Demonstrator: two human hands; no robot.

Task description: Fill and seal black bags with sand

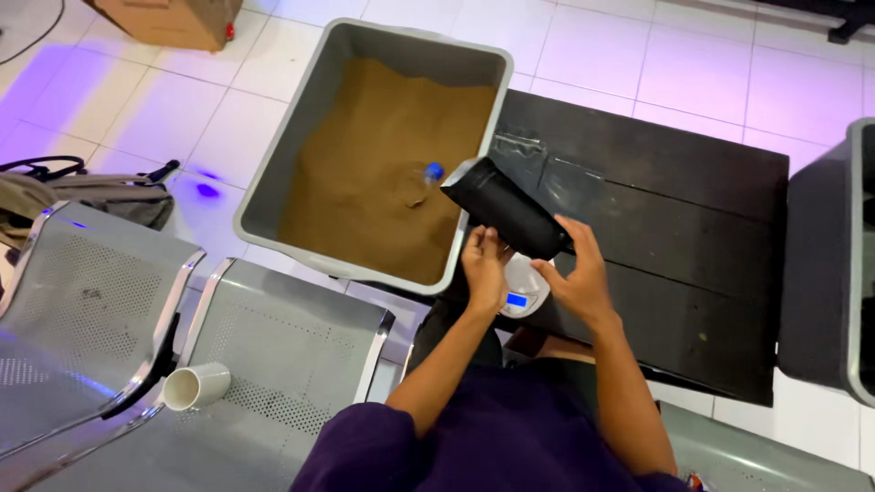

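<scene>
Person seated on a perforated metal bench (273, 364), facing a low black table (656, 219). Both hands grasp one black pouch (504, 208), tilted, open mouth up-left over the corner of a grey tub (273, 173). Left hand (484, 269) grips the pouch from below; right hand (577, 273) wraps its lower end. A small white scale (524, 290) with a blue display sits directly under the hands. Tub holds brown powder (374, 164) with a blue-capped bottle (427, 179) half sunk in it. White cup (195, 385) lies on its side on the bench.
</scene>
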